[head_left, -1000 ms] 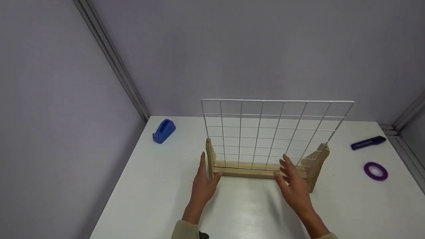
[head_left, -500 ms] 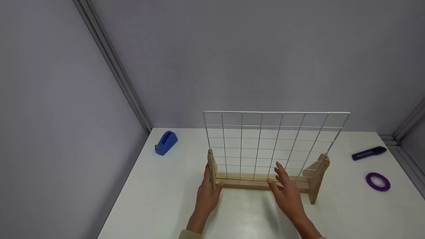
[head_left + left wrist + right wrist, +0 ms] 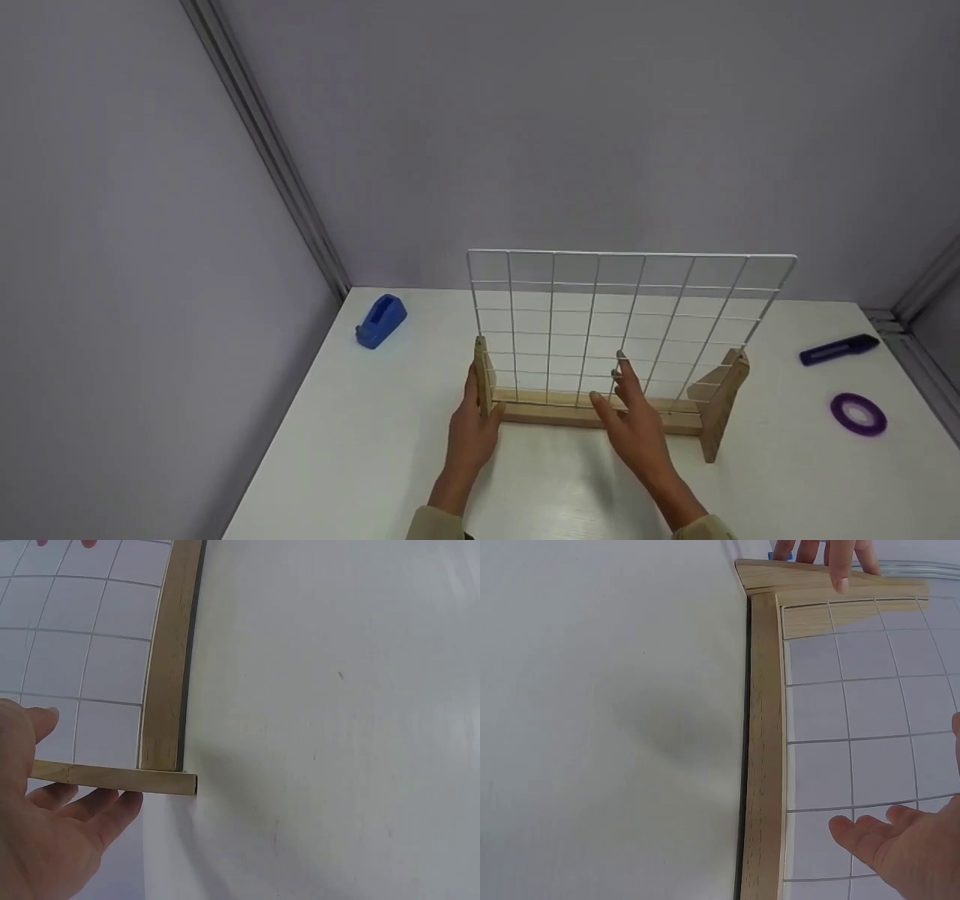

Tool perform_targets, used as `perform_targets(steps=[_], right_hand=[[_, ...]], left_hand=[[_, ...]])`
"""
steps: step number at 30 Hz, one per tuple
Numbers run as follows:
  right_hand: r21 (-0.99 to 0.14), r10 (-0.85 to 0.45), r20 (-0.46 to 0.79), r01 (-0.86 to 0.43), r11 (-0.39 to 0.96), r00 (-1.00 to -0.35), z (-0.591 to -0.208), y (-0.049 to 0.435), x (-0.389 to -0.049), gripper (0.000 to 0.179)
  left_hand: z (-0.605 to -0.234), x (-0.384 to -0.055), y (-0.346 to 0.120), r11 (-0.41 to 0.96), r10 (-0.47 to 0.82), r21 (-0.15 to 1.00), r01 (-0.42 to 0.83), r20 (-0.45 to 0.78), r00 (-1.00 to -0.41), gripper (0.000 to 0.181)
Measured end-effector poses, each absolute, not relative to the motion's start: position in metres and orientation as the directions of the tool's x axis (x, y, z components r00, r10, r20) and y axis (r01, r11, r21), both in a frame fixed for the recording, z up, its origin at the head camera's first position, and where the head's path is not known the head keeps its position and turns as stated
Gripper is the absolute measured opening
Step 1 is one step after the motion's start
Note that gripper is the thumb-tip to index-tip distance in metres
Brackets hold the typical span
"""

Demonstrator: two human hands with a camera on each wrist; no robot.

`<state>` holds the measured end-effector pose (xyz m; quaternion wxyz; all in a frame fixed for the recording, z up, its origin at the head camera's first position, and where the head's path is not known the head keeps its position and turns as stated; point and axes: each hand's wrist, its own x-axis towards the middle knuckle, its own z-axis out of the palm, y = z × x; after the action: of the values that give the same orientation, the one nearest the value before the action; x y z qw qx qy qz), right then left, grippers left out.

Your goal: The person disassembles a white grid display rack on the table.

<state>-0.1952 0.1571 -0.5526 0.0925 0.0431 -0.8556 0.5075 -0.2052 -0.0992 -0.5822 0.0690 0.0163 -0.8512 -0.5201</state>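
Observation:
A white wire grid point(image 3: 630, 253) stands upright in a wooden base point(image 3: 551, 415), with a wooden end piece on each side. My left hand point(image 3: 471, 439) holds the left end piece point(image 3: 481, 375), thumb on the inner side and fingers on the outer. In the left wrist view, that board point(image 3: 112, 776) lies between thumb and fingers. My right hand point(image 3: 637, 435) is in front of the grid, right of its middle, with fingers spread and relaxed. The right wrist view shows the right hand point(image 3: 922, 847) over the grid, gripping nothing; contact with the wires is unclear.
A blue tape dispenser point(image 3: 381, 321) lies at the back left of the white table point(image 3: 337, 450). On the right are a dark blue box cutter point(image 3: 838, 349) and a purple ring, like a tape roll point(image 3: 859, 415). Grey walls rise behind and at the left.
My left hand has gone from beside the left end piece to holding it. The right hand has shifted left along the grid. The head view has tilted a little.

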Motion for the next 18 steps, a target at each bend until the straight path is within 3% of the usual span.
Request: perform_targets(steps=[5,18], right_hand=[[-0.876,0.024,0.179,-0.149,0.459,-0.983,-0.554,0.158,-0.198,0.077],[-0.905,0.108,0.201,-0.142,0.401,-0.974,-0.560,0.144,-0.210,0.078]], left_hand=[[-0.587,-0.205,-0.096,0.456,-0.100,0.889,0.048,0.105,-0.989,0.080],[-0.590,-0.206,-0.103,0.502,-0.110,0.848,0.167,0.254,-0.961,0.065]])
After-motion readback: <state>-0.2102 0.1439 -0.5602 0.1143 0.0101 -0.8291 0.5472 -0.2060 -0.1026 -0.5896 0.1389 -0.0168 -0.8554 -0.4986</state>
